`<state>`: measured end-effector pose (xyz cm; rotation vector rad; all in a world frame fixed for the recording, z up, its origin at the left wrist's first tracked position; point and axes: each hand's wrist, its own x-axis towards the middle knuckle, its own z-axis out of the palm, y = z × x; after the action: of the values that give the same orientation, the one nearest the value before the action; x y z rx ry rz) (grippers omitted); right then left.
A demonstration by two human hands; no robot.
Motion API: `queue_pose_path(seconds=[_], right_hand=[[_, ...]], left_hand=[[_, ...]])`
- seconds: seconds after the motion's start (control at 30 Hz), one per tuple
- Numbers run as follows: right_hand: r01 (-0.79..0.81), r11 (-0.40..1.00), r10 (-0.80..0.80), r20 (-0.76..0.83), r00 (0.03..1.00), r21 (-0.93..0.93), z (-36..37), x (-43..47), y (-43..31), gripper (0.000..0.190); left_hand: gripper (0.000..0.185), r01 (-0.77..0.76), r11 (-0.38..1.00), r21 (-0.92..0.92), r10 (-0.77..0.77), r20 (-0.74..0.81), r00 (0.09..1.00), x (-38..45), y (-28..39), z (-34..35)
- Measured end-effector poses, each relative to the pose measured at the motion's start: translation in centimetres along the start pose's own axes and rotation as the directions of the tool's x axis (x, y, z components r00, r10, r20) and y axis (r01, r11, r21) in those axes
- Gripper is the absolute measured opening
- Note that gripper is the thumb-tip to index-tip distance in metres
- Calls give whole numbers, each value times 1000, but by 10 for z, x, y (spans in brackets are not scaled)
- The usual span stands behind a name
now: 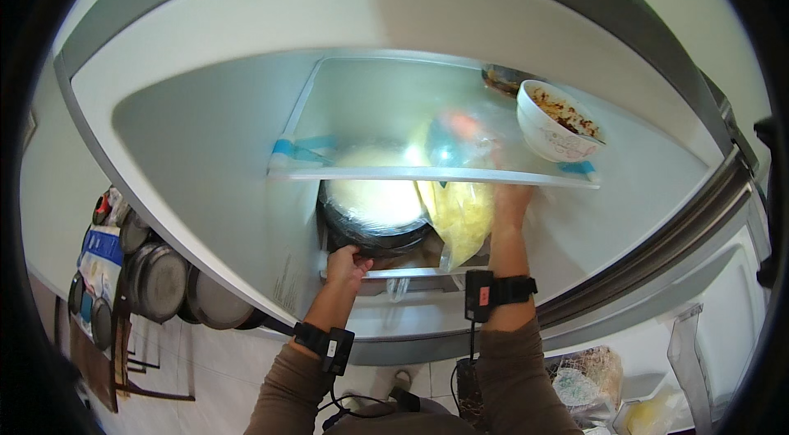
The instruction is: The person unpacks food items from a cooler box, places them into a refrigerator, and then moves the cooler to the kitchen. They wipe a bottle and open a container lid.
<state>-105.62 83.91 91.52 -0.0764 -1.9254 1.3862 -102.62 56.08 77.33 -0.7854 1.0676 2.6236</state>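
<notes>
Both arms reach into an open refrigerator. My left hand point(350, 263) is at the front underside of a black round container point(394, 242) covered with clear plastic wrap; a bright reflection hides what is inside. Right beside the container stands a clear plastic bag of pale yellow food point(465, 219). My right hand point(513, 196) is to the right of that bag, its fingers behind the glass shelf's front edge, so its grip is hidden. Through the glass, a bag with something orange and blue point(461, 133) shows blurred.
On the upper glass shelf point(431, 174) sits a white bowl point(551, 136) with food remains, a dark dish point(505, 78) behind it. The open refrigerator door point(733, 274) is at the right. Lidded pots point(161, 281) stand on a rack at the left.
</notes>
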Motion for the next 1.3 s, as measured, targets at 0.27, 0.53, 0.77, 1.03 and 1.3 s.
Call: queue_pose_path(seconds=[0.27,0.53,0.77,1.03,1.3], right_hand=[[-145,965,95,225,970,217,-4,24,-13,64],[-310,773,183,273,945,554,-9,24,-40,62],[-357,624,174,321,931,695,-26,-11,-53,59],[-389,563,167,361,918,729,-35,-37,-57,57],[-386,523,128,377,917,760,-24,-37,-62,54]], left_hand=[[10,71,997,35,-73,44,996,-21,-16,-12],[15,167,986,2,-165,158,974,-33,-35,-34],[38,212,964,-160,-162,281,946,-53,-53,-38],[51,102,987,-125,-51,360,932,-72,-59,-54],[50,87,995,-56,-62,357,932,-80,-61,-80]])
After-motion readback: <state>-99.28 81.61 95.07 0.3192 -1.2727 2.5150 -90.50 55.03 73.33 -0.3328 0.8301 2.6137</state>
